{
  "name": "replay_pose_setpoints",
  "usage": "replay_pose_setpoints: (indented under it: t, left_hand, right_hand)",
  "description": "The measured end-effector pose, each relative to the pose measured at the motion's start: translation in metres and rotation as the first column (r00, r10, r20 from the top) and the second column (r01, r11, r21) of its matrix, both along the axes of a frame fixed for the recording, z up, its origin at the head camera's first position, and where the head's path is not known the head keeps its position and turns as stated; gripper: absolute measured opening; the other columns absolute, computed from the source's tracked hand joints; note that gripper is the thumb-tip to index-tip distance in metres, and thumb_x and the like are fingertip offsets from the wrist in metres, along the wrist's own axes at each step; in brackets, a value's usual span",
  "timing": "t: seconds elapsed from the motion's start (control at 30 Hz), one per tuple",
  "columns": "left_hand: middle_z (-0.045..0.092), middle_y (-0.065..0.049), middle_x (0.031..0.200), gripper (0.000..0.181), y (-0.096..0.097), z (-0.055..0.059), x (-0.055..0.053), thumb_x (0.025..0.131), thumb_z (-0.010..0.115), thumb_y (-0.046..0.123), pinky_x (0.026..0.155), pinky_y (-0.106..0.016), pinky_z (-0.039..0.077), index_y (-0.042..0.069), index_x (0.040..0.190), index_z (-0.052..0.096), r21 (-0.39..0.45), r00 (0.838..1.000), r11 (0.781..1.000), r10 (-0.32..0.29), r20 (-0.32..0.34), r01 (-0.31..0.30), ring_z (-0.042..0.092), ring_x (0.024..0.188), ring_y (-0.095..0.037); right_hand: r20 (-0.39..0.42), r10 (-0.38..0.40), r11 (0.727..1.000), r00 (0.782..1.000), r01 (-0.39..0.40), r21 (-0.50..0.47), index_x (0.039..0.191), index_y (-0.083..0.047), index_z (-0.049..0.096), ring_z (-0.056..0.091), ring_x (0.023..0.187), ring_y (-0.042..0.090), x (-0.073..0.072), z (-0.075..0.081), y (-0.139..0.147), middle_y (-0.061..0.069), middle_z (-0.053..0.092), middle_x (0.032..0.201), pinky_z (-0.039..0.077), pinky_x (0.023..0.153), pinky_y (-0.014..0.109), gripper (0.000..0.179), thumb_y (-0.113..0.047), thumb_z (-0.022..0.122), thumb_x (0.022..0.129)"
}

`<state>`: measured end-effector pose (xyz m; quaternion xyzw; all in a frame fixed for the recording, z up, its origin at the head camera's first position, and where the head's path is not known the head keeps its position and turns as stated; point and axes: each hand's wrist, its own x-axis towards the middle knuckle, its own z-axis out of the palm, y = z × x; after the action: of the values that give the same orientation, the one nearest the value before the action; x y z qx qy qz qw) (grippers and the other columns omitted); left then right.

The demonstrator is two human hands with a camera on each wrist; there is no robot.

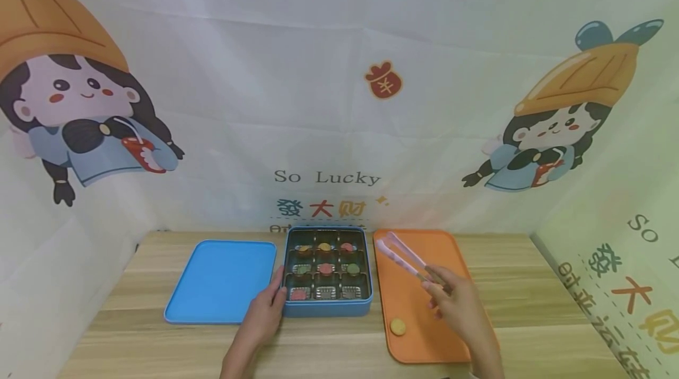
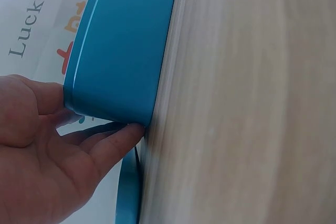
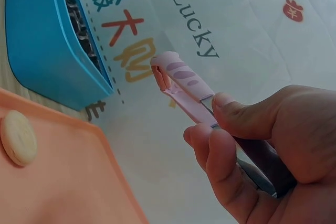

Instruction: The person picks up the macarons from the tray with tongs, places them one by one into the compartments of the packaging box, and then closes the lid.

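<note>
Nearest the camera, the two forearms are lying over the near part of the wooden table. At left, a flat blue lid is resting just left of the blue box. The left hand is pressing on the box's near left corner, its fingers extended and slightly parted; light, even pressure there would probably steady the box without tipping it. At centre, the box is showing nine compartments: green, pink and yellowish round pieces are occupying the far and middle rows, and one pink piece is lying in the near left compartment. At right, a pale round biscuit is lying in the near left corner of the orange tray. Above the tray, the right hand is gripping pink-tipped tongs between thumb and curled fingers; the tips are standing narrowly apart, nothing visible between them, pointing far and left, away from the biscuit. Good handling arguably calls for straddling the biscuit's rim and squeezing gently, since it may crumble.
</note>
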<state>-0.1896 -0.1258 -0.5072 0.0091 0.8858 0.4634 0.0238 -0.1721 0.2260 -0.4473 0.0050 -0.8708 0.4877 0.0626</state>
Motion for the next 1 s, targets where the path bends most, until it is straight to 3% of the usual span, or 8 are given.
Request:
replay_pose_setpoints:
  t: [0.5, 0.77, 1.0]
  left_hand:
    - [0.036, -0.027, 0.152, 0.052, 0.000, 0.000, 0.000, 0.107, 0.038, 0.016, 0.112, -0.060, 0.034, 0.003, 0.156, 0.026, 0.016, 1.000, 1.000, 0.004, 0.006, -0.004, 0.036, 0.139, -0.048]
    - [0.037, -0.027, 0.152, 0.052, 0.000, 0.000, 0.000, 0.107, 0.039, 0.016, 0.111, -0.061, 0.035, 0.003, 0.156, 0.026, 0.018, 1.000, 1.000, 0.001, 0.004, -0.002, 0.036, 0.139, -0.048]
    - [0.033, -0.028, 0.154, 0.053, 0.001, 0.000, -0.001, 0.107, 0.039, 0.016, 0.111, -0.061, 0.034, 0.003, 0.156, 0.025, 0.035, 1.000, 0.999, 0.012, 0.015, -0.013, 0.033, 0.140, -0.049]
  right_hand:
    - [-0.017, 0.019, 1.000, 1.000, -0.019, 0.014, 0.126, -0.001, 0.066, 0.062, 0.053, 0.019, 0.000, -0.004, -0.021, 0.013, 0.072, 0.099, 0.051, 0.041, 0.024, 0.038, -0.005, 0.071, 0.089]
    - [-0.025, 0.043, 0.999, 0.999, -0.043, 0.009, 0.124, -0.001, 0.067, 0.060, 0.051, 0.012, 0.000, -0.005, -0.027, 0.011, 0.071, 0.096, 0.051, 0.040, 0.024, 0.037, -0.004, 0.071, 0.088]
    - [0.001, 0.040, 0.999, 0.999, -0.040, 0.018, 0.125, -0.002, 0.067, 0.063, 0.053, 0.023, -0.001, -0.007, -0.030, 0.010, 0.072, 0.094, 0.051, 0.040, 0.025, 0.037, -0.003, 0.071, 0.087]
